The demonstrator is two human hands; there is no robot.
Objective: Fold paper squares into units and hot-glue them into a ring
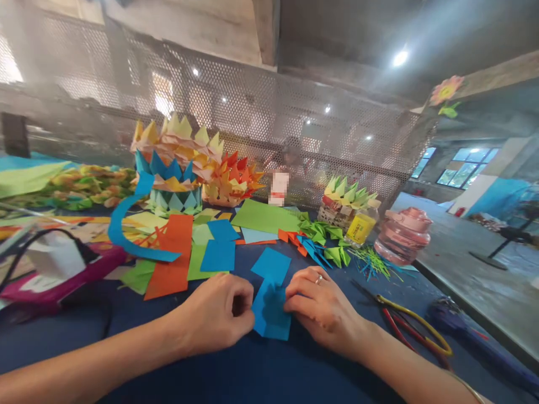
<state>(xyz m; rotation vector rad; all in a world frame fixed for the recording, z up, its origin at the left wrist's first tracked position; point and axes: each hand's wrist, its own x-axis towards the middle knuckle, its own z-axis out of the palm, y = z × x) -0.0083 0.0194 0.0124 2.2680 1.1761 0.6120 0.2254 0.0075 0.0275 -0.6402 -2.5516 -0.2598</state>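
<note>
Far left: magenta case (101,264) with a white box on it, set back from the hands, so probably parked out of the way.

Next, orange paper (168,275) lies on the dark blue tabletop (202,381), with a curved blue strip (120,224) reaching over it. Behind stand ringed folded-paper pieces; the one with blue points (174,199) has a teal base. They look set upright so the points don't get crushed.

Blue rectangles (218,255) lie just beyond the left hand (223,308), likely as stock within easy reach.

Left hand: fingers curled in, thumb and index close together at the left edge of the near blue sheet (275,320). Can't tell if it's actually pinching paper.

Near blue sheet is flat-ish on the tabletop between the hands, square in front of the body. Far blue piece (272,262) sits just beyond it; can't tell if the two are joined.

Right hand (322,306), ring on one finger: fingers bent, tips at the sheet's right edge. Looks like it steadies that side, opposite the left; press or pinch, can't tell.

Behind it, green folded pieces (322,231) are loosely grouped, maybe to keep shapes sorted. Yellow-labelled bottle (361,227) and pink jug (403,238) stand farther back, clear of the paperwork.

Right: scissors (385,301) lie flat, handles toward the person, handy for the right hand.
</note>
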